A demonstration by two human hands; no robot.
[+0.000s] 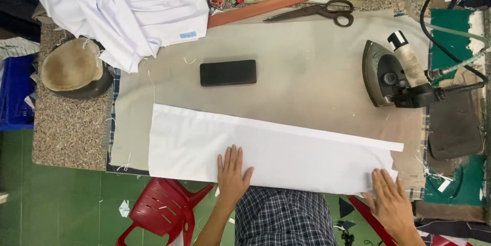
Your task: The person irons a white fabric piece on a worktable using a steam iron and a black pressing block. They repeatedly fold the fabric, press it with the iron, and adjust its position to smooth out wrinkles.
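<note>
Beige pressing table (307,67) carried a long white fabric strip (286,151) along its near edge; left hand (231,174) and right hand (391,200) pressed flat on it, fingers spread, iron (394,74) parked beyond.

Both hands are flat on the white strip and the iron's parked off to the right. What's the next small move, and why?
Probably keep the left hand pinning the white fabric strip and lift the right hand toward the iron. The strip already lies flat and spread along the padded board, and the iron sits upright on the right-hand side.
</note>
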